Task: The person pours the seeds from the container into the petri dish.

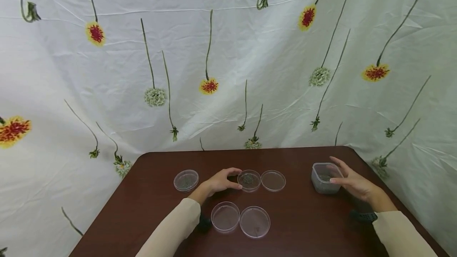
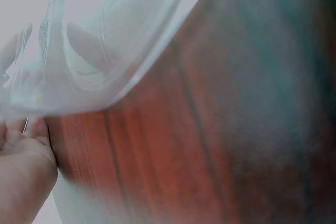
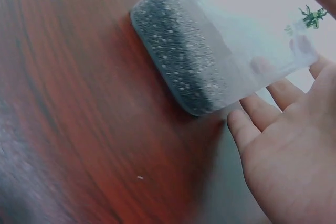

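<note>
In the head view my left hand [image 1: 220, 181] has thumb and forefinger on either side of a round clear petri dish [image 1: 249, 181] holding dark grains. The other fingers are hidden there. Over on the right, my right hand [image 1: 353, 181] holds a square clear plastic container [image 1: 325, 187], thumb at the near side and forefinger behind the rim. Dark, speckled grains [image 3: 178, 51] fill the container's bottom in the right wrist view, where several fingers of the right hand [image 3: 294, 145] lie along its wall. A clear dish wall [image 2: 142, 51] partly covers the left wrist view.
A clear dish [image 1: 273, 181] touches the grain dish's right side. Farther left lies another petri dish [image 1: 186, 180] with some grains. Two clear dishes [image 1: 225, 217] sit side by side nearer me. The brown table [image 1: 300, 225] meets a flowered white cloth [image 1: 228, 50] behind.
</note>
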`<state>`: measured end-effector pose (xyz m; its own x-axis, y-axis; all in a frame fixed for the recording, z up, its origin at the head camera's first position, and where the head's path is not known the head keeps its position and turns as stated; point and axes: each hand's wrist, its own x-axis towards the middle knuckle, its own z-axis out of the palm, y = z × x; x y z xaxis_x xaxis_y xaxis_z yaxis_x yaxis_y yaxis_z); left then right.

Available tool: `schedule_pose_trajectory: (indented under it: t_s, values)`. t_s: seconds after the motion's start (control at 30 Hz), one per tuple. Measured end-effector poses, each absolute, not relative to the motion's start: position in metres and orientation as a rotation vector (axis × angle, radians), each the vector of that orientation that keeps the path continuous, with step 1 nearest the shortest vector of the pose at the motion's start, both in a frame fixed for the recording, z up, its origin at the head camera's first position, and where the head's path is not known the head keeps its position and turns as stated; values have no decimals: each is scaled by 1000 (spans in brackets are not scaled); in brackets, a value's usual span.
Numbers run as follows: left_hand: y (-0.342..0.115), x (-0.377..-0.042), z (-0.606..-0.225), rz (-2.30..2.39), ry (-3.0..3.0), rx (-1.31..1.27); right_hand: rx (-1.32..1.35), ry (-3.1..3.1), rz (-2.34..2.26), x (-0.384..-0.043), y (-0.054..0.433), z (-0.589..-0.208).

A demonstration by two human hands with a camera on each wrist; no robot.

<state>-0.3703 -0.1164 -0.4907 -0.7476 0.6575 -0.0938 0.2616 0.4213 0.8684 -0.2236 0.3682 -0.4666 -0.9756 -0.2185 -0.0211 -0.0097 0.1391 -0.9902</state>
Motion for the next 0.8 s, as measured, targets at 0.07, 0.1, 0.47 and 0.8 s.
schedule_pose_trajectory:
  t_s: [0.07, 0.1, 0.47, 0.8]
  values:
    - [-116, -371, -491, 1271, 2258, 783, -220, 2264, -1938, -224, 369, -462]
    - [-116, -371, -491, 1273, 2256, 784, -218, 2275, -1927, -224, 370, -460]
    - [-117, -371, -493, 1271, 2251, 783, -191, 2424, -1769, -226, 368, -438]
    - [-117, -373, -494, 1273, 2241, 790, -271, 2537, -1690, -236, 350, -405]
